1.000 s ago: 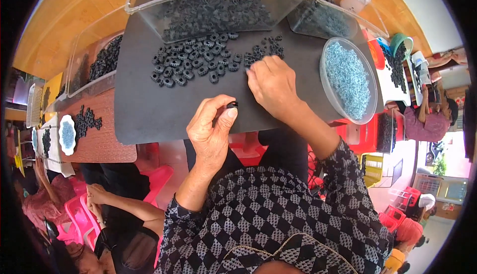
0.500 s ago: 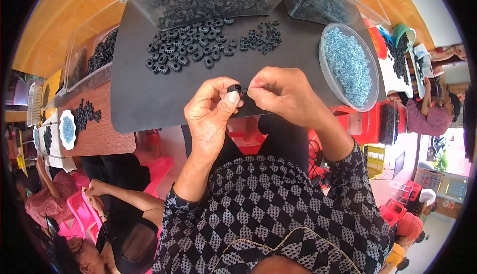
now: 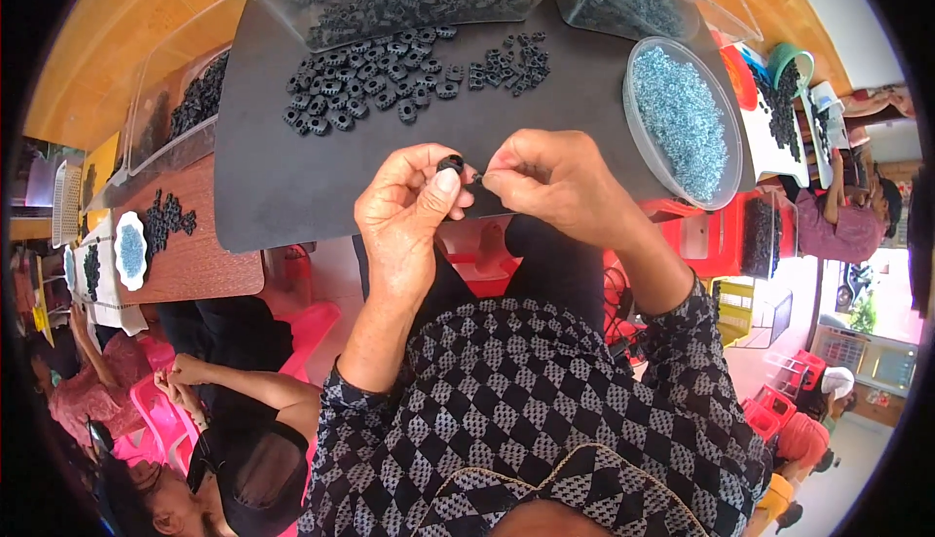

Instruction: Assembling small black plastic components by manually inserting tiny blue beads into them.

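Between the thumb and fingers of my left hand (image 3: 404, 206) is a small black plastic part (image 3: 450, 163). My right hand (image 3: 555, 182) is pinched right beside it, over the table's near edge; a tiny dark piece (image 3: 476, 179) shows at its fingertips, too small to make out. Beyond my hands lies a pile of larger black plastic parts (image 3: 365, 79) with openings in them. Just right of that pile are smaller black pieces (image 3: 511, 65). Farther right stands a round clear tub (image 3: 732, 162) full of small pale blue pieces (image 3: 682, 123).
Clear bins (image 3: 409, 31) of black parts line the table's (image 3: 282, 196) far side. On the left, a brown table (image 3: 214, 255) bears black parts and a white dish (image 3: 145, 255). A co-worker (image 3: 253, 440) sits at lower left. Red stools (image 3: 716, 245) stand at right.
My left hand has shifted slightly left and tilted the black part. The right hand stays close beside it, still pinched. The table sits slightly higher in view.
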The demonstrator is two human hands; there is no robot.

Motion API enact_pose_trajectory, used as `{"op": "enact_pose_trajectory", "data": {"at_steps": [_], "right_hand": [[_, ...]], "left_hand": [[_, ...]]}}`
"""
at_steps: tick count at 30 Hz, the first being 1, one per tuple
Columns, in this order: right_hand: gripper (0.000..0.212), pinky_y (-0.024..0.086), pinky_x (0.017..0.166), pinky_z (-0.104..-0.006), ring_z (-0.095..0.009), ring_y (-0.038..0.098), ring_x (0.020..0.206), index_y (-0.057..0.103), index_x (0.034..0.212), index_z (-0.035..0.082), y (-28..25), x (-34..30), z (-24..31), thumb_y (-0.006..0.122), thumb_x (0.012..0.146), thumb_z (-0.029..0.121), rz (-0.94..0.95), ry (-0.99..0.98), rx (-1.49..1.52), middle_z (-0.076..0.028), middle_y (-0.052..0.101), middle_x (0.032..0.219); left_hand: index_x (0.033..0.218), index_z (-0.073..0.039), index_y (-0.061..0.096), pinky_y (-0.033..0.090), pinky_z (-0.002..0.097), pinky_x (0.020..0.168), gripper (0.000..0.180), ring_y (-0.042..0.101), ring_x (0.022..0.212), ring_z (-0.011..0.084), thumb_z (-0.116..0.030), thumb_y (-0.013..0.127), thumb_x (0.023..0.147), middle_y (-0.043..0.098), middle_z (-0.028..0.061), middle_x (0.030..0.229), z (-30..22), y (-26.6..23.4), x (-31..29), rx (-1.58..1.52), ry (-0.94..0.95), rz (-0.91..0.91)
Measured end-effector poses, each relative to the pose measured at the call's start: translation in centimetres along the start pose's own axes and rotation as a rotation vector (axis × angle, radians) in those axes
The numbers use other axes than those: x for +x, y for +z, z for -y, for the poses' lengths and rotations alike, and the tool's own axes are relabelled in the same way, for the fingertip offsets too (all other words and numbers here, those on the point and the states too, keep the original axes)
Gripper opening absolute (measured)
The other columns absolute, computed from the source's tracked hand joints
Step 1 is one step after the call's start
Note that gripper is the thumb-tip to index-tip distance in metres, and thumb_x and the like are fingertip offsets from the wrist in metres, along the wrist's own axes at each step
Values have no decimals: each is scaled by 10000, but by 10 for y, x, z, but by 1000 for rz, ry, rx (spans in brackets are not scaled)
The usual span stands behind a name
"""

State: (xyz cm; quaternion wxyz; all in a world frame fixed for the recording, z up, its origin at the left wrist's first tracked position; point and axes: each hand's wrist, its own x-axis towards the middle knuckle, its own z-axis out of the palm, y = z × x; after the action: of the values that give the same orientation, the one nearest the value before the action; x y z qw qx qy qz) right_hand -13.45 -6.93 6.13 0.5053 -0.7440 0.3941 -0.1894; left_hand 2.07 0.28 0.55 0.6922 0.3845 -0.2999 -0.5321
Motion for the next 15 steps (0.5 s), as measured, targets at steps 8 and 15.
{"op": "enact_pose_trajectory", "data": {"at_steps": [8,15], "right_hand": [[215,457,551,-402,-313,610,634,579,729,19,32,3,-12,655,816,200,-292,-260,-226,-137,602,670],[89,457,603,-347,-269,584,680,632,813,21,-18,-4,-34,667,792,100,-537,-434,-531,-114,578,724]], "left_hand": [[994,21,594,465,213,612,129,538,659,87,-47,608,886,614,50,817,14,14,2,-46,93,-158],[975,-7,607,469,219,498,115,546,560,104,-43,620,866,628,71,783,13,2,5,15,62,-216]]}}
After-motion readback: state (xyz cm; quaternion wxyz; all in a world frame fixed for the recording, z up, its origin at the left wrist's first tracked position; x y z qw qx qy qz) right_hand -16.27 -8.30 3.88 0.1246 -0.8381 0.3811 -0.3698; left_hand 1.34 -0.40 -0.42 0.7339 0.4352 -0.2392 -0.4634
